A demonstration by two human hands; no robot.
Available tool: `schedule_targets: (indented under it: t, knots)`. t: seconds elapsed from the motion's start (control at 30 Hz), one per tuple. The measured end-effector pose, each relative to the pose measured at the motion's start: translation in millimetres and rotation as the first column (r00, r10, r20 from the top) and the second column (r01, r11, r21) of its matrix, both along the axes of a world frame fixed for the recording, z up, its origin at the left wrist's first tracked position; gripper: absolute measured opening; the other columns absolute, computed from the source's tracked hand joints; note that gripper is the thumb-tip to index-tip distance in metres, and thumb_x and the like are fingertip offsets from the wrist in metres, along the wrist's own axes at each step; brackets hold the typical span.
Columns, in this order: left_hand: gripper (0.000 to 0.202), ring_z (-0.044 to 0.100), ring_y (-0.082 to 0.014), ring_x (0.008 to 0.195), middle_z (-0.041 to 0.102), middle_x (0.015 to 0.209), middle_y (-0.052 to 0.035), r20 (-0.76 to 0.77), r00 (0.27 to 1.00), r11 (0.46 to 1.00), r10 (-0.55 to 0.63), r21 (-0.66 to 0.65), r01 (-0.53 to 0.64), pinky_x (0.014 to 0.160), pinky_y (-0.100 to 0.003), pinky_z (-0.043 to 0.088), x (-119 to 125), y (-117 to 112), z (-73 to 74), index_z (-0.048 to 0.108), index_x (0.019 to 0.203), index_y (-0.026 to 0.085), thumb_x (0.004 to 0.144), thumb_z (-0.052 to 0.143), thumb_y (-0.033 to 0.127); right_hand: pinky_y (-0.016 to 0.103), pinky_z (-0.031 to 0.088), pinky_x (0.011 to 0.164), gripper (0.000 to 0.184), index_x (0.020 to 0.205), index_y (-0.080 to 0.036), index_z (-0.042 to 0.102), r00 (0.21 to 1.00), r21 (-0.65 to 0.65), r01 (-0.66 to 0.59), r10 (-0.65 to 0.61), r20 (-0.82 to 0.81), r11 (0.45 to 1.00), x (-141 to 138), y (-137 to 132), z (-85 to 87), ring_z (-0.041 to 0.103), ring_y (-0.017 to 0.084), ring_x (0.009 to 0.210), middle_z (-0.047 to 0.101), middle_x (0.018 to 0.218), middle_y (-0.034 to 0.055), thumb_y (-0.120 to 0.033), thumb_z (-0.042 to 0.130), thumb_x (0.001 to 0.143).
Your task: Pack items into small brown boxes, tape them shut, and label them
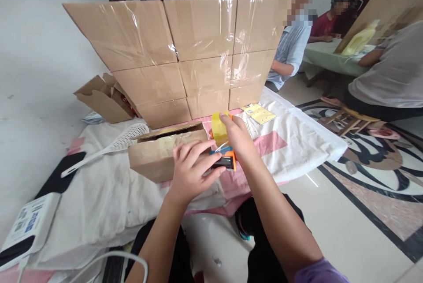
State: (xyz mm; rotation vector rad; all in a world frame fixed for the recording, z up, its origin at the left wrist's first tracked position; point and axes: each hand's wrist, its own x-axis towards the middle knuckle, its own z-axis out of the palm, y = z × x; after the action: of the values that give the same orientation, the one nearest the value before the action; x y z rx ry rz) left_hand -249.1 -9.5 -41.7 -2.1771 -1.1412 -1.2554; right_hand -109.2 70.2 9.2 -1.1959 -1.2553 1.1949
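Note:
My right hand (239, 139) grips a tape dispenser (226, 161) with orange and blue parts and a black handle. Its yellow tape roll (220, 128) sits at the top, under my thumb. Fingers spread, my left hand (194, 168) lies against the right side of a small cardboard box (152, 159). Its fingertips reach to the dispenser; whether they press on it I cannot tell. A strip of tape shows on the box's side, and a dark gap runs along its top edge.
Behind stands a tall wall of taped cardboard compartments (205, 27). A white slotted ladle (112, 146) lies left of the box, an open carton (109, 102) beyond it. A yellow printed sheet (259, 114) rests on the cloth-covered table (297, 142). Other people sit or stand at the right.

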Motion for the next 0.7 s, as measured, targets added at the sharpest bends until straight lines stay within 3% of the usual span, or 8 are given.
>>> schedule_targets:
  t: [0.23, 0.43, 0.7]
  knots:
    - [0.005, 0.056, -0.0267, 0.117, 0.065, 0.128, -0.0073, 0.080, 0.994, 0.984, -0.079, -0.151, 0.090, 0.099, -0.047, 0.038, -1, 1, -0.1, 0.071, 0.095, 0.026, 0.090, 0.069, 0.027, 0.029, 0.031, 0.061, 0.047, 0.062, -0.023, 0.037, 0.993, -0.004, -0.026, 0.026, 0.113, 1.000, -3, -7, 5.5, 0.036, 0.014, 0.062, 0.036, 0.060, -0.0043, -0.059, 0.057, 0.086]
    - [0.007, 0.056, -0.0255, 0.118, 0.065, 0.128, -0.0053, 0.081, 0.995, 0.976, -0.065, -0.202, 0.080, 0.097, -0.044, 0.037, 2, -1, -0.9, 0.070, 0.092, 0.026, 0.094, 0.063, 0.027, 0.028, 0.033, 0.061, 0.040, 0.067, -0.022, 0.047, 0.992, -0.022, -0.019, 0.021, 0.122, 1.000, -4, -2, 3.7, 0.044, 0.015, 0.065, 0.046, 0.063, -0.0034, -0.055, 0.055, 0.088]
    - [0.009, 0.054, -0.0241, 0.116, 0.065, 0.127, -0.0064, 0.086, 0.993, 0.964, -0.086, -0.243, 0.105, 0.095, -0.043, 0.036, 9, -5, -1.3, 0.063, 0.094, 0.024, 0.098, 0.055, 0.020, 0.029, 0.033, 0.062, 0.043, 0.068, -0.022, 0.044, 0.983, -0.013, 0.014, -0.011, 0.183, 1.000, -3, -7, 7.3, 0.043, 0.014, 0.066, 0.043, 0.066, -0.0039, -0.058, 0.055, 0.088]
